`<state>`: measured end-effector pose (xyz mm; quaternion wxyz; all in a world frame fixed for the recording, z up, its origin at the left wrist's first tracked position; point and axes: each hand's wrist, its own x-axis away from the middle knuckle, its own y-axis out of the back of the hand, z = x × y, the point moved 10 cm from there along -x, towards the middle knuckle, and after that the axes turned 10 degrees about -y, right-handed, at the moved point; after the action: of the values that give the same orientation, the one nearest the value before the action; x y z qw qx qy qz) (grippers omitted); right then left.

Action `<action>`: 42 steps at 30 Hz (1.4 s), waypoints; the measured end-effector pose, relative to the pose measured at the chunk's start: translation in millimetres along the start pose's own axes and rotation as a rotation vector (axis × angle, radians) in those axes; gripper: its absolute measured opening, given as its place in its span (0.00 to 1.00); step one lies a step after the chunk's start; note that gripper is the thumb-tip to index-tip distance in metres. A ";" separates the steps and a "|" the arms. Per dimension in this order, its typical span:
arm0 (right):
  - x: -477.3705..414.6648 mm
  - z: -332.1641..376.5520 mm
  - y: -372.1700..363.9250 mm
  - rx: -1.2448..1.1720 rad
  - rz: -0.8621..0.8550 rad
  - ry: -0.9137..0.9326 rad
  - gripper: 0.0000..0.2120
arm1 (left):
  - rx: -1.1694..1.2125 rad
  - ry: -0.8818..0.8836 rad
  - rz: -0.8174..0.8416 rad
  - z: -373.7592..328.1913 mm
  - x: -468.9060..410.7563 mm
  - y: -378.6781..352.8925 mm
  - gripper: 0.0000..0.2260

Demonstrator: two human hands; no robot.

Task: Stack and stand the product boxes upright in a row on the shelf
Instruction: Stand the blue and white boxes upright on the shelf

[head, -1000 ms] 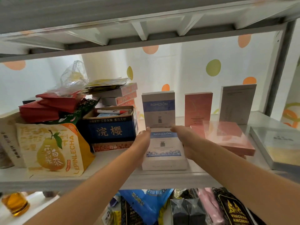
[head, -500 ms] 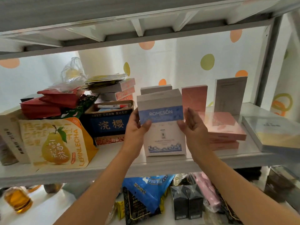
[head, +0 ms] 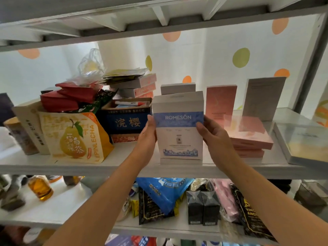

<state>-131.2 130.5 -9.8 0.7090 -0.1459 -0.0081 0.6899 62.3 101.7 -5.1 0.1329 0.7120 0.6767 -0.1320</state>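
Observation:
A white and blue ROMESON box (head: 178,126) stands upright near the front edge of the white shelf (head: 124,166). My left hand (head: 148,134) grips its left side and my right hand (head: 213,137) grips its right side. Right behind it stands a second white box (head: 178,88), mostly hidden. A pink box (head: 221,100) and a grey-white box (head: 262,96) stand upright further right along the back. A stack of flat pink boxes (head: 248,135) lies to the right of my right hand.
To the left sit a blue carton (head: 126,119) with Chinese lettering, a yellow pear-tea bag (head: 74,137) and red packets (head: 69,98). A large flat box (head: 305,144) lies at the far right. Bags, bottles and black boxes fill the shelf below.
The ROMESON box lay flat on the shelf a second ago. Both hands lifted its far end and tipped it up, and it now stands upright in front of the other ROMESON box.

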 end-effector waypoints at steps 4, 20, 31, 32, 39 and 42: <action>1.0 -0.7 -5.2 0.100 -0.028 -0.011 0.20 | 0.017 0.099 -0.026 8.7 1.0 -3.9 0.30; -18.3 -14.5 2.2 0.038 -0.060 -0.193 0.42 | 0.208 -0.030 -0.012 -6.6 -17.9 3.5 0.32; -130.2 21.2 22.4 -0.057 -0.109 -0.379 0.51 | 0.531 0.077 0.149 -49.0 -127.2 -10.5 0.39; -135.0 18.5 22.5 -0.035 -0.107 -0.380 0.48 | 0.527 0.094 0.166 -48.0 -132.7 -13.8 0.39; -157.8 58.9 25.3 0.377 -0.165 -0.114 0.31 | -0.643 -0.231 0.238 -69.2 -193.9 -7.1 0.22; -164.9 72.5 14.4 0.493 -0.135 -0.068 0.29 | -0.879 -0.218 0.375 -57.6 -205.7 -16.5 0.24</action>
<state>-168.6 -17.0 87.8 0.7668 0.0556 0.1267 0.6268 36.1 -67.3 124.0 0.5123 0.6801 0.5108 0.1187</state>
